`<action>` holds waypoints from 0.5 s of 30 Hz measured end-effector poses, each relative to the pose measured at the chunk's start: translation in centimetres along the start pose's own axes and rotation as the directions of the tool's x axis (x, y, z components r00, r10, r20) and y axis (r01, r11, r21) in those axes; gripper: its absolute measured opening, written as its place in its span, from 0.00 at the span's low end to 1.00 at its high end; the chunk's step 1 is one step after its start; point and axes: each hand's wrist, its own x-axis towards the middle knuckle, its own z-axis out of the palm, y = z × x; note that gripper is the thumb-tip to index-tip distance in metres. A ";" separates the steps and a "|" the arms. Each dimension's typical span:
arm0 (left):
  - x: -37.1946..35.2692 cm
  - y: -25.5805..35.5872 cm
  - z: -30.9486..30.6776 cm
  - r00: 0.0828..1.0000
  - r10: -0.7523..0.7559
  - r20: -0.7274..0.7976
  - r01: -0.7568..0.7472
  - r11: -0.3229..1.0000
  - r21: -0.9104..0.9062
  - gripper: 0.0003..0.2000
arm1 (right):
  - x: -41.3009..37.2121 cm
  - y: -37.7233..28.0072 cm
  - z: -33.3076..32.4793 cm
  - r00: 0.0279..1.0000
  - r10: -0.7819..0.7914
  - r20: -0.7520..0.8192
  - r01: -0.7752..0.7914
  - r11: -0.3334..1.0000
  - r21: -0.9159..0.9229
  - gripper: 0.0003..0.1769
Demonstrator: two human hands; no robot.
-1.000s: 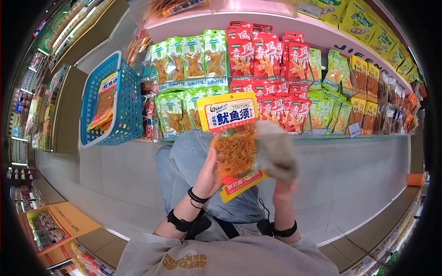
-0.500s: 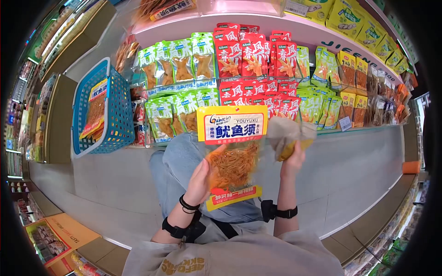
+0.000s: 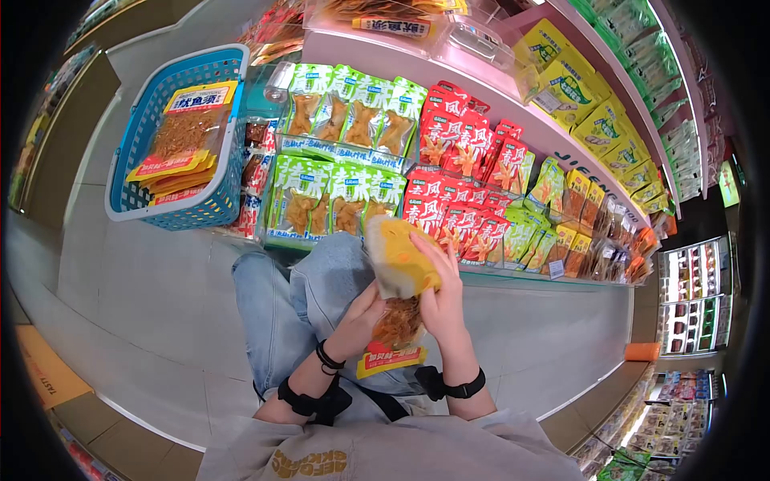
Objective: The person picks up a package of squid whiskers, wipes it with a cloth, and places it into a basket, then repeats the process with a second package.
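Observation:
My left hand (image 3: 361, 319) grips the left side of a clear packet of shredded squid snack (image 3: 399, 325) with a yellow and red lower edge. Over the packet's upper part lies a yellow and greyish-white cloth (image 3: 403, 258), somewhat blurred, with my right hand (image 3: 441, 293) closed on its right side. The cloth hides the packet's printed top. Both hands are in front of my bent knees, close together.
A blue basket (image 3: 231, 186) at the left holds several similar squid packets (image 3: 188, 132). Ahead, a shelf carries green snack bags (image 3: 303, 200), red snack bags (image 3: 425, 204) and yellow bags (image 3: 573, 88). An orange printed box (image 3: 48, 369) stands at the lower left.
My right hand has brought the cloth left onto the packet, covering its top. The packet has come lower. The view has turned, so the basket and shelf appear shifted.

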 end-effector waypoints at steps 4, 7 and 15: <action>-1.7 2.9 -0.4 0.999 -0.041 -0.033 0.045 0.993 0.111 0.21 | -1.1 4.7 -1.4 0.937 0.350 0.017 -0.350 0.936 0.044 0.16; -1.9 3.0 -2.1 0.984 0.063 -0.165 -0.074 0.995 -0.067 0.22 | -2.4 6.5 -2.8 0.796 0.604 0.030 -0.604 0.791 0.093 0.15; 1.6 4.0 -1.6 0.918 0.374 -0.132 -0.383 0.923 -0.047 0.24 | -5.6 3.9 -1.8 0.766 0.642 0.034 -0.387 0.420 0.821 0.13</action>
